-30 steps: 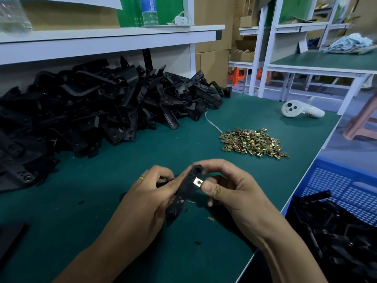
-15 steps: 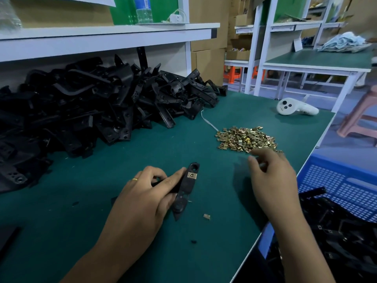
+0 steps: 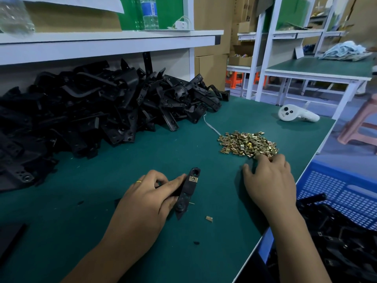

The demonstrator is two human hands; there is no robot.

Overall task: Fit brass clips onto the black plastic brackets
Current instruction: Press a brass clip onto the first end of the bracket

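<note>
- Bracket, a long black plastic strip with a round eye at its far end, was gripped in the left hand near the middle of the green bench mat; thumb and fingers were curled round its near half
- One brass clip already sat on it just below the eye, flat, squarish, with a hole in its centre
- Right hand lay at about 2 o'clock from the bracket, fingers spread and bent down onto the near edge of the loose clip pile; whether a clip was pinched yet could not be told, since the fingertips were hidden
- Step in hand, as judged: fetching a further clip
- Next move would call for pinching one small, shiny, slippery piece from the heap, turning its open side to the bracket's edge, and sliding it on
- Unfitted brackets were heaped at 10 o'clock, matte, angular, tangled; a blue perforated crate at 3 o'clock held more black parts
</note>
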